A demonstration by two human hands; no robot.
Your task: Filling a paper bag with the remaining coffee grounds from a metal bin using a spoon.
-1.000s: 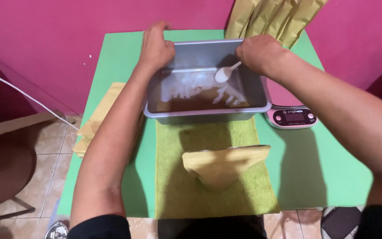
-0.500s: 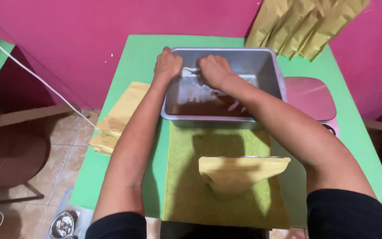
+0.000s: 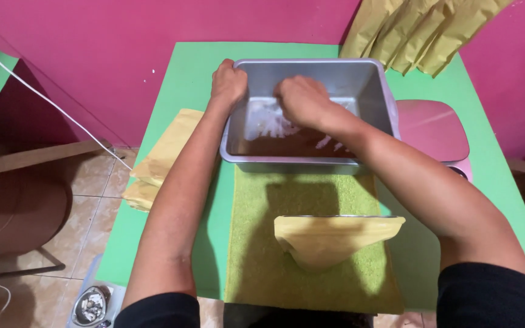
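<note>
A grey metal tub (image 3: pixel 372 79) stands at the back of the green table (image 3: pixel 195 67), with brown powder and white streaks on its bottom. My left hand (image 3: pixel 229 82) grips the tub's left rim. Inside the tub, my right hand (image 3: pixel 302 100) is curled into a fist low over the powder, shut on a white scoop that is mostly hidden under the fingers. In front of the tub, a yellow pouch (image 3: pixel 335 240) stands open on an olive-green mat (image 3: pixel 256 243), between my forearms.
A pink scale (image 3: pixel 432 127) sits right of the tub. Flat yellow pouches (image 3: pixel 162 155) hang over the table's left edge, and more yellow pouches (image 3: pixel 420 30) lean on the pink wall behind. A tiled floor and a brown chair (image 3: pixel 13 212) lie to the left.
My right hand left the tub's right rim and went down inside it to where the white scoop lay. The left hand stayed on the left rim. The view shifted.
</note>
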